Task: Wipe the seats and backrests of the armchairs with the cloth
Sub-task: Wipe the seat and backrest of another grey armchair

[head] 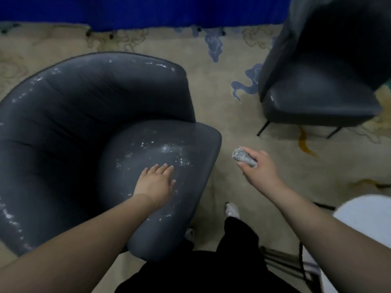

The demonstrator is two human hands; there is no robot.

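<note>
- Near armchair: dark grey, seat speckled white
- Cloth: pale, balled up
- Left hand flat on seat, fingers straight
- Right hand clenches the cloth

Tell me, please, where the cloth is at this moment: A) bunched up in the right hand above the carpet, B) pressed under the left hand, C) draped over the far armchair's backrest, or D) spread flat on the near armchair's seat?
A: the right hand grips the balled-up cloth over the carpet, while the left hand rests bare on the near armchair's seat.
</note>
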